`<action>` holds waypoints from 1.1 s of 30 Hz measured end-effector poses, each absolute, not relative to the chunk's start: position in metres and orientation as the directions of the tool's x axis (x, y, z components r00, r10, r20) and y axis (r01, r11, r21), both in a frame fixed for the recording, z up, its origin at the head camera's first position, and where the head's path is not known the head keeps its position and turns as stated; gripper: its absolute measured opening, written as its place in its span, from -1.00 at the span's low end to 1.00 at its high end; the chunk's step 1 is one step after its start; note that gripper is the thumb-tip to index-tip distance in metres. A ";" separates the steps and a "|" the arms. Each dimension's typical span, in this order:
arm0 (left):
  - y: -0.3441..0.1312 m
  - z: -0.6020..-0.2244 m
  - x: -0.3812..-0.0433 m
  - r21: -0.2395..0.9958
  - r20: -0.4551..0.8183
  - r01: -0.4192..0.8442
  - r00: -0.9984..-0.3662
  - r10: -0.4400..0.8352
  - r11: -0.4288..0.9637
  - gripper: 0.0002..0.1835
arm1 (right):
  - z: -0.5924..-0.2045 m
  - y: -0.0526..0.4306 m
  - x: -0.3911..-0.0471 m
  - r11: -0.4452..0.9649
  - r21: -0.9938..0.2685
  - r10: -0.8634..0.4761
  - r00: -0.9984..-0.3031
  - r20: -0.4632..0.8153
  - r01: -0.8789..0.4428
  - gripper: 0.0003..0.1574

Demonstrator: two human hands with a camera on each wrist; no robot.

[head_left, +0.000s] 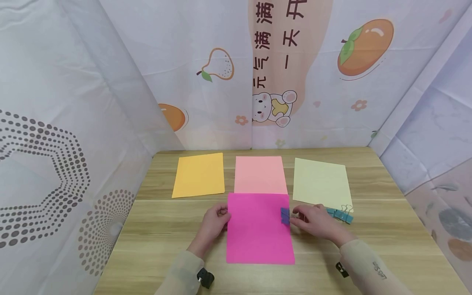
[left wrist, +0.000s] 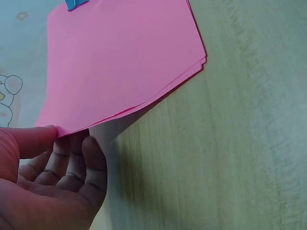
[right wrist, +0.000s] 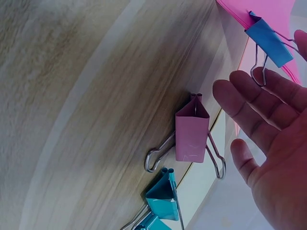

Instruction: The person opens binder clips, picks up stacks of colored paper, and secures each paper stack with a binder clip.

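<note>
A stack of bright pink paper (head_left: pixel 259 233) is raised at its left edge, where my left hand (head_left: pixel 215 221) pinches it between thumb and fingers. In the left wrist view several thin sheets (left wrist: pixel 124 67) show along the edge. A blue binder clip (head_left: pixel 285 215) bites onto the stack's right edge. My right hand (head_left: pixel 313 221) holds this clip by its wire handles, thumb on one side and fingertips on the other. Below that hand, in the right wrist view, a dusky pink binder clip (right wrist: pixel 192 136) stands on the table, with teal binder clips (right wrist: pixel 163 201) beside it.
Along the back of the wooden table (head_left: pixel 158 229) lie an orange-yellow sheet (head_left: pixel 199 175), a light pink sheet (head_left: pixel 259 174) partly covered by the stack, and a pale yellow sheet (head_left: pixel 321 182). A printed curtain (head_left: pixel 217 106) hangs behind the table.
</note>
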State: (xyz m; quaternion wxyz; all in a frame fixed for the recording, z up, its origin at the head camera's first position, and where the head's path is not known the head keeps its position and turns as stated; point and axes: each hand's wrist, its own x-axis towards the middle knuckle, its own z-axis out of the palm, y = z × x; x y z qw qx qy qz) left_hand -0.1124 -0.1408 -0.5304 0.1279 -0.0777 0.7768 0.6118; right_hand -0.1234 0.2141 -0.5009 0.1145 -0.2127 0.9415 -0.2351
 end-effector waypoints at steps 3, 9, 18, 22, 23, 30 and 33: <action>-0.140 -0.530 -0.112 0.914 -0.288 -0.270 -0.957 0.016 0.303 -0.73 | -0.502 0.214 -0.123 0.799 -0.484 -0.459 -0.882 -0.108 -0.356 -0.54; -0.139 -0.528 -0.111 0.880 -0.273 -0.250 -0.962 -0.001 0.403 -0.69 | -0.503 0.214 -0.122 0.804 -0.467 -0.468 -0.876 -0.116 -0.367 -0.54; -0.137 -0.529 -0.111 0.869 -0.257 -0.230 -0.967 0.002 0.438 -0.69 | -0.505 0.213 -0.122 0.809 -0.467 -0.466 -0.874 -0.138 -0.357 -0.74; -0.137 -0.528 -0.109 0.860 -0.257 -0.224 -0.966 0.010 0.458 -0.71 | -0.506 0.211 -0.122 0.797 -0.469 -0.484 -0.867 -0.121 -0.379 -0.91; -0.137 -0.527 -0.109 0.859 -0.258 -0.224 -0.966 0.012 0.461 -0.71 | -0.506 0.211 -0.122 0.796 -0.470 -0.485 -0.866 -0.118 -0.382 -0.92; -0.137 -0.526 -0.108 0.851 -0.229 -0.186 -0.973 0.028 0.491 -0.70 | -0.507 0.210 -0.122 0.797 -0.459 -0.486 -0.868 -0.103 -0.393 -0.87; -0.137 -0.525 -0.108 0.841 -0.229 -0.183 -0.973 0.027 0.510 -0.69 | -0.506 0.210 -0.122 0.799 -0.460 -0.483 -0.869 -0.106 -0.387 -0.90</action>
